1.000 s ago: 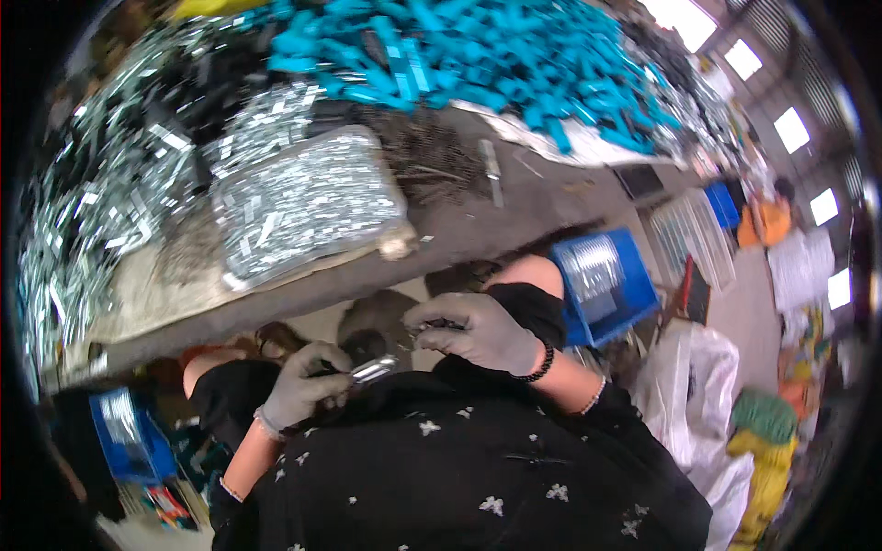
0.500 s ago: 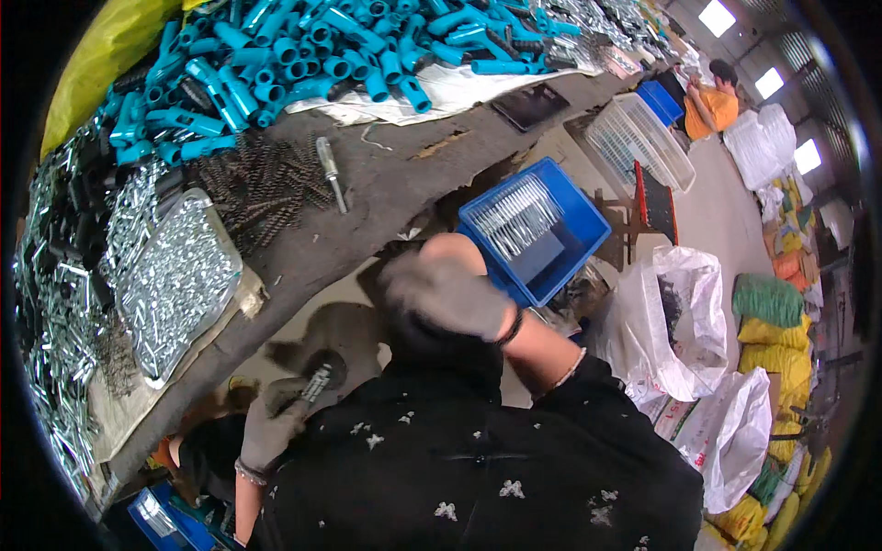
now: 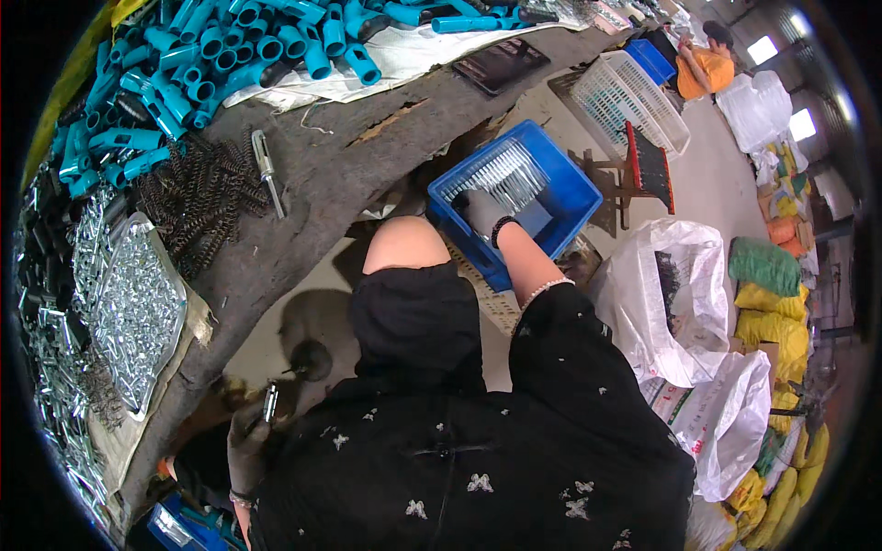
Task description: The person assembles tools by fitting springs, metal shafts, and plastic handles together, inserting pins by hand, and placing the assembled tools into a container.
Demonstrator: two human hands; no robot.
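Down and to the right, right hand [image 3: 480,211], gloved in grey, reached well out from the body into the blue crate [image 3: 560,197] beside the desk [image 3: 349,174], palm down on the bright metal rods [image 3: 501,174] heaped in it; fingers curled among the rods, though whether the grip has closed on any cannot be told from this angle. Rods lying packed side by side, long axes running from the crate's near-left wall toward its far-right corner, roughly in line with the outstretched forearm, so meeting the fingers end-on rather than across. Far back at the lower left, close to the body, left hand [image 3: 246,445], also gloved, clenched round a small metal part [image 3: 270,401] standing upright out of the fist. Well apart, those two hands, with the dark-clothed torso and a raised knee between; only the right anywhere near the crate. On the desk beyond, a tray of silvery fittings [image 3: 138,308] at the left, dark coil springs [image 3: 202,207] heaped next to it, a screwdriver [image 3: 266,165] lying alone, blue plastic pipe pieces [image 3: 230,55] piled at the far edge
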